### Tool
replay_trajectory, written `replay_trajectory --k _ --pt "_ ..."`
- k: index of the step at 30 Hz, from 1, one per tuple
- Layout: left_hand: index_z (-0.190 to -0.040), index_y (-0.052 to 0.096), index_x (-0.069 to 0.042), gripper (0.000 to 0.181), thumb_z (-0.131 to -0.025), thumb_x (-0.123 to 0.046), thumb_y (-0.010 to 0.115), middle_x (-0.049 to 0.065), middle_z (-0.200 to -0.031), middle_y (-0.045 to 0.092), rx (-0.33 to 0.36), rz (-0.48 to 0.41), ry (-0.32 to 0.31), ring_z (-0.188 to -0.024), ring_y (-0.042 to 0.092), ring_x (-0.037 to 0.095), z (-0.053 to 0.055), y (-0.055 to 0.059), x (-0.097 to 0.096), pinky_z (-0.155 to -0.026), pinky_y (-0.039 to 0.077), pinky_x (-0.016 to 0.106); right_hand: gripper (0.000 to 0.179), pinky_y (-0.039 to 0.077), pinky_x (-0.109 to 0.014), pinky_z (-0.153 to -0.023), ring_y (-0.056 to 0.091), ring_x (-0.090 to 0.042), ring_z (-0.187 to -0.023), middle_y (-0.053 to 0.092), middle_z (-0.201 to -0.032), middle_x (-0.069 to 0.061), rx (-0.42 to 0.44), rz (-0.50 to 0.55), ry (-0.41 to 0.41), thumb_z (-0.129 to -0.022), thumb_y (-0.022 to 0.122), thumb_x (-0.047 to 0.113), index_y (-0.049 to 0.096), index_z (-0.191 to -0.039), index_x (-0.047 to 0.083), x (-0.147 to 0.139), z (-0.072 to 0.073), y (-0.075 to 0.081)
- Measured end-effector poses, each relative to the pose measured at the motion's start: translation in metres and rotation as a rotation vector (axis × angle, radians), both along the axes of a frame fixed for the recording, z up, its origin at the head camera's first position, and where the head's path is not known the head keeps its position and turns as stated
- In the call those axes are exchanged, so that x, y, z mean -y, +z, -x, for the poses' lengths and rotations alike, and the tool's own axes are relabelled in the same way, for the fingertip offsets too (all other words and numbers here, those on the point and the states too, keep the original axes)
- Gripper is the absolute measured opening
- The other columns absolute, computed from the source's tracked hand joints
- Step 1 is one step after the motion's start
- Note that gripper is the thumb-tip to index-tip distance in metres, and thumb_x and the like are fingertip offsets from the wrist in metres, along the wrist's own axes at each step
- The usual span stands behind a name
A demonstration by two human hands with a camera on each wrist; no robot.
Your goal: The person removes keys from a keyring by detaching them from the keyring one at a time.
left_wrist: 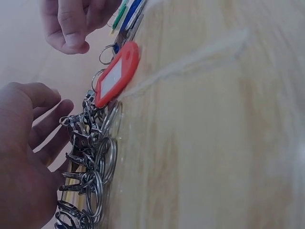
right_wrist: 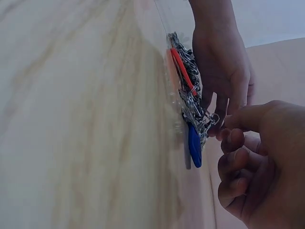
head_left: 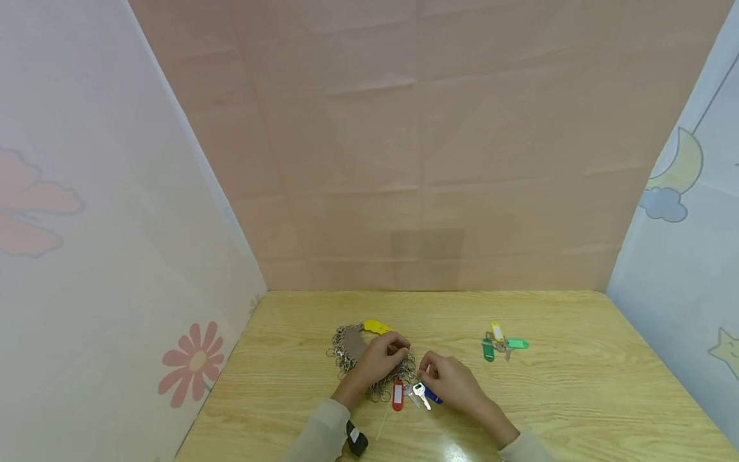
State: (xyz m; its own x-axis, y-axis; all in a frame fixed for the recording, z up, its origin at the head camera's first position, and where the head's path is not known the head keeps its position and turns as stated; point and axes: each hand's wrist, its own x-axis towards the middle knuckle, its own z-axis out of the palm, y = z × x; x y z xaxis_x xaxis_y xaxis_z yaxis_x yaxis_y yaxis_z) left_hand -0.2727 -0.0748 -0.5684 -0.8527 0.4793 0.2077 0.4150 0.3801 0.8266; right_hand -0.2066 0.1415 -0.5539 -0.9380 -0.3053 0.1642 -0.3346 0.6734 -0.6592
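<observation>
A curved grey-brown piece (head_left: 353, 343) with a yellow end (head_left: 376, 326) lies on the table, edged with metal clasps and split rings (left_wrist: 97, 191). My left hand (head_left: 380, 359) lies over it, fingers relaxed against the clasps. At its near right edge are a red key tag (head_left: 398, 394), silver keys (head_left: 421, 396) and a blue key tag (head_left: 432, 394). Just right of these, my right hand (head_left: 453, 383) hovers with loosely bent fingers close to a small ring (right_wrist: 214, 117). In the left wrist view, nothing shows between its fingertips.
Farther right on the wooden table (head_left: 566, 391) lies a bunch of keys with yellow (head_left: 497, 331), dark green (head_left: 488, 350) and light green (head_left: 518, 344) tags. A thin pale strip (head_left: 382, 420) lies near my left wrist. Cloth walls enclose the back and sides.
</observation>
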Motion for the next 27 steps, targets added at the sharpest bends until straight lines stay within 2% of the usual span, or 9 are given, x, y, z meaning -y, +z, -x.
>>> replay_trajectory --k 6,9,13,17,22,27 --pt "-0.119 0.073 -0.006 0.020 -0.109 -0.021 0.064 0.004 -0.113 0.071 -0.018 -0.003 -0.017 -0.092 0.064 0.004 -0.003 0.002 0.002 -0.079 0.056 0.023 0.010 0.033 -0.020 -0.046 0.042 0.002 -0.049 0.053 -0.061 0.017 -0.026 -0.025 0.008 -0.099 0.074 0.018 0.067 -0.092 0.022 0.004 -0.002 0.000" --pt "-0.117 0.074 -0.006 0.021 -0.110 -0.022 0.063 0.004 -0.115 0.070 -0.051 0.004 -0.020 -0.097 0.064 0.006 -0.004 0.003 0.001 -0.081 0.058 0.023 0.011 0.033 -0.021 -0.045 0.041 0.003 -0.049 0.052 -0.060 0.017 -0.044 -0.047 0.002 -0.098 0.075 0.020 0.066 -0.091 0.022 0.006 -0.002 0.000" --pt "-0.115 0.075 -0.007 0.020 -0.110 -0.021 0.062 0.002 -0.114 0.070 -0.100 0.029 0.003 -0.104 0.065 0.010 -0.007 0.005 0.002 -0.089 0.058 0.026 0.013 0.033 -0.021 -0.045 0.041 0.003 -0.048 0.052 -0.058 0.018 -0.061 -0.078 -0.006 -0.097 0.076 0.023 0.065 -0.090 0.022 0.008 -0.001 -0.002" --pt "-0.121 0.074 -0.007 0.021 -0.109 -0.020 0.063 0.001 -0.112 0.072 -0.143 0.052 0.026 -0.104 0.065 0.010 -0.012 0.005 0.003 -0.089 0.057 0.026 0.014 0.032 -0.021 -0.044 0.040 0.002 -0.047 0.051 -0.057 0.018 -0.063 -0.105 -0.010 -0.097 0.076 0.025 0.065 -0.089 0.022 0.009 -0.002 -0.002" --pt "-0.132 0.070 -0.007 0.028 -0.110 -0.023 0.062 -0.001 -0.114 0.072 -0.129 0.051 0.031 -0.103 0.064 0.007 -0.018 0.007 0.006 -0.087 0.057 0.025 0.015 0.030 -0.021 -0.044 0.039 0.001 -0.048 0.052 -0.058 0.017 -0.065 -0.143 -0.008 -0.096 0.077 0.026 0.065 -0.089 0.021 0.012 -0.002 -0.001" --pt "-0.130 0.071 -0.008 0.026 -0.110 -0.023 0.063 -0.001 -0.117 0.074 -0.095 0.041 0.011 -0.101 0.065 0.003 -0.025 0.010 0.008 -0.087 0.057 0.025 0.012 0.029 -0.019 -0.044 0.039 0.001 -0.048 0.052 -0.059 0.016 -0.068 -0.173 -0.004 -0.095 0.078 0.022 0.067 -0.091 0.018 0.014 0.000 -0.002"
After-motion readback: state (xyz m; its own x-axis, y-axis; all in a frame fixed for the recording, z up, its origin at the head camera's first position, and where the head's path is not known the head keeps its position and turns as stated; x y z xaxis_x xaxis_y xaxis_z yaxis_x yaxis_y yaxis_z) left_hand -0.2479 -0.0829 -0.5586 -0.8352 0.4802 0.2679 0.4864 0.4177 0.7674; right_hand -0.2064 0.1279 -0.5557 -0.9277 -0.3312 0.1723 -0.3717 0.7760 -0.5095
